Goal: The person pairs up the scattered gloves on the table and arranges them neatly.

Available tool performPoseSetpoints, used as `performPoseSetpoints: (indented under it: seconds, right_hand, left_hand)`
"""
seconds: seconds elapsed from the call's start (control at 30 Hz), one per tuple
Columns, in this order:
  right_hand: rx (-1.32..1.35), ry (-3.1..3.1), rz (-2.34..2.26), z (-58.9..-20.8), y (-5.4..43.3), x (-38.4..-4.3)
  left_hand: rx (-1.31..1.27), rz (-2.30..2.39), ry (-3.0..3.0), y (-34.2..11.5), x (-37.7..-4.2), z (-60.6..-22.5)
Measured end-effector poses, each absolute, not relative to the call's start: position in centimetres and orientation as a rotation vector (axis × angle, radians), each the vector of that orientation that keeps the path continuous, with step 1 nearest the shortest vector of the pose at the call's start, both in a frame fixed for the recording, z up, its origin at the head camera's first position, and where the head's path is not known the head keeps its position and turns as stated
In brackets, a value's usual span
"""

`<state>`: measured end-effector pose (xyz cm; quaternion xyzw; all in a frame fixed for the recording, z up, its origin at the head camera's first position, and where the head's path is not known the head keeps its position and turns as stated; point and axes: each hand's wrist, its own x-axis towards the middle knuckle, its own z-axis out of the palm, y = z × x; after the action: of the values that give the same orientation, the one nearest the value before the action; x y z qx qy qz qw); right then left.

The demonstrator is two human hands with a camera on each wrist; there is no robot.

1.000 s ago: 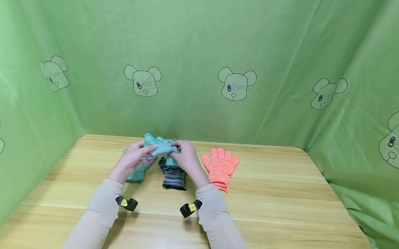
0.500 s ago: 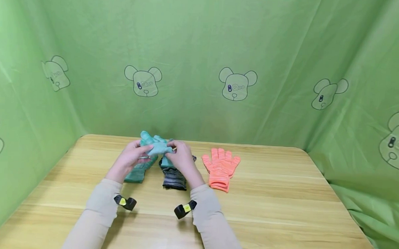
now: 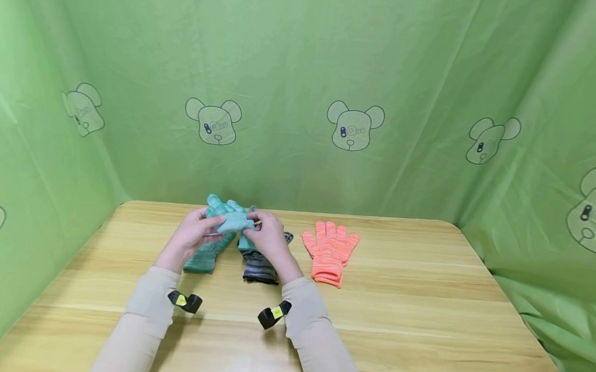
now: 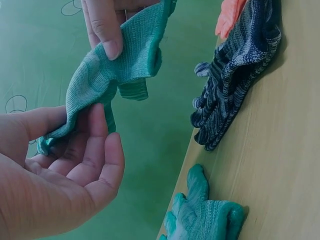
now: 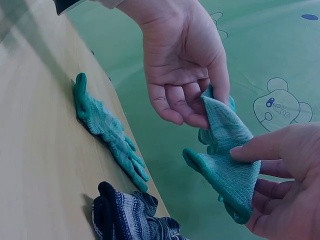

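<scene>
A light teal knit glove (image 3: 234, 221) hangs above the table between both hands. My left hand (image 3: 193, 232) pinches its finger end between thumb and fingers, with the thumb on top in the left wrist view. At the cuff end, my right hand (image 3: 269, 234) pinches the fabric, its thumb pressed on the knit (image 5: 225, 145) in the right wrist view. Below the left hand, a second teal glove (image 4: 215, 220) lies on the table. A dark grey striped glove (image 4: 240, 70) lies beneath the right hand, partly hidden in the head view.
An orange pair of gloves (image 3: 329, 251) lies flat on the wooden table (image 3: 422, 305), right of the dark one. Green cloth (image 3: 288, 169) printed with bear heads hangs behind the table and at both sides.
Both hands have shifted a little to the left with the teal glove. More of the dark glove's right side now shows past the right hand.
</scene>
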<state>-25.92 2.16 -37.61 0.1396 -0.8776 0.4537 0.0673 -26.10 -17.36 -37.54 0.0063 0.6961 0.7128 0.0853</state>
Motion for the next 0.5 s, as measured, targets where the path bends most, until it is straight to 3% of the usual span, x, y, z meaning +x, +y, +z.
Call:
performPoseSetpoints:
  seconds: [0.5]
  right_hand:
    - [0.446, -2.574, 1.423, -38.04, 2.20, -25.90]
  left_hand:
    - [0.021, 2.123, 2.106, -17.51, -26.17, -37.44]
